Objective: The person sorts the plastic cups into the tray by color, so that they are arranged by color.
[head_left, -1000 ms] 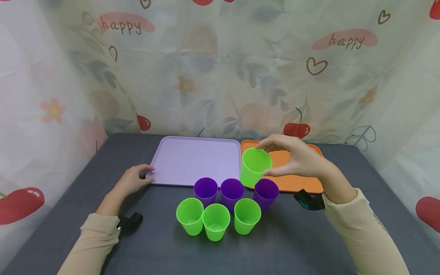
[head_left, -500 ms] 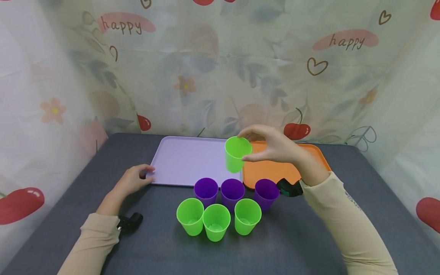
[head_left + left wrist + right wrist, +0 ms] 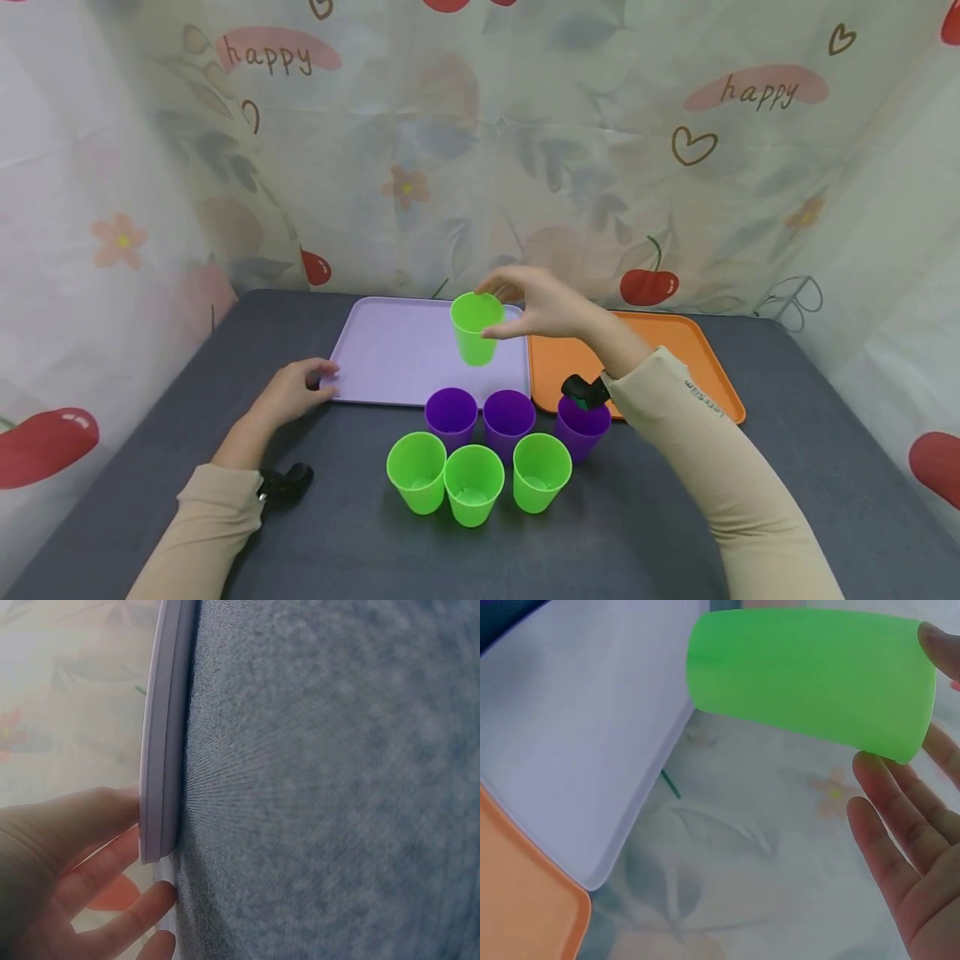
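Note:
My right hand (image 3: pixel 536 308) holds a green plastic cup (image 3: pixel 474 332) near its rim, thumb on the near side and fingers on the far side. The cup hangs upright over the lilac tray (image 3: pixel 405 350). In the right wrist view the cup (image 3: pixel 810 675) shows side-on, pinched at the rim end. My left hand (image 3: pixel 288 392) grips the tray's front left corner. The left wrist view shows the thumb against the tray's rim (image 3: pixel 161 750), with lower fingers beside the corner, near the dark cloth.
Three purple cups, among them a left one (image 3: pixel 450 417), stand in a row before the trays. Nearer are three green cups, the middle one (image 3: pixel 472 492) foremost. An orange tray (image 3: pixel 675 367) adjoins the lilac one, partly behind my right forearm. A patterned curtain (image 3: pixel 495 167) hangs behind.
My right hand has carried the green cup leftward and up from beside the orange tray to over the lilac tray. The left hand and the standing cups have stayed put.

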Demonstrator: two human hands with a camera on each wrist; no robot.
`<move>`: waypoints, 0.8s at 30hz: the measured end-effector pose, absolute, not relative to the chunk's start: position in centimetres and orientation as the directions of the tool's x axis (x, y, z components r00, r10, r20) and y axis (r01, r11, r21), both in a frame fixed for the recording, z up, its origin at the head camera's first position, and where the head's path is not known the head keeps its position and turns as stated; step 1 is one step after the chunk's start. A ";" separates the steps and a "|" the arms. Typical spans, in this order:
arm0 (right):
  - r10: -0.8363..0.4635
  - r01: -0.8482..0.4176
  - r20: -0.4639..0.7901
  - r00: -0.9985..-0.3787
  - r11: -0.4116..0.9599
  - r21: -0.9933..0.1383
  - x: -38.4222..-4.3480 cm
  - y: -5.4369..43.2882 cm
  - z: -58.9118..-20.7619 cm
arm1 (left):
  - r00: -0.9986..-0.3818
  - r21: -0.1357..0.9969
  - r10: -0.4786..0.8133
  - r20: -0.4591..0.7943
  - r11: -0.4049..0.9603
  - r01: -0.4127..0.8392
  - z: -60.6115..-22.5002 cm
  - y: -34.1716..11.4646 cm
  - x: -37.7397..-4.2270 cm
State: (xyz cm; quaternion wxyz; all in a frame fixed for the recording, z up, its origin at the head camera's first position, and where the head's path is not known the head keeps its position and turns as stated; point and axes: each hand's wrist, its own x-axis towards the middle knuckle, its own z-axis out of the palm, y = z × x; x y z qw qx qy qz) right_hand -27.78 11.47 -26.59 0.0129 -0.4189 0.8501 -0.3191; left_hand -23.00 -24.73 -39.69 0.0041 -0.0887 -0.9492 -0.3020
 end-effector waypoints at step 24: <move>-0.816 -0.738 0.047 -0.577 0.495 -0.458 -30.7 1.8 -28.2 | -0.988 0.573 0.148 0.053 0.805 0.152 -40.1 -25.1 -23.4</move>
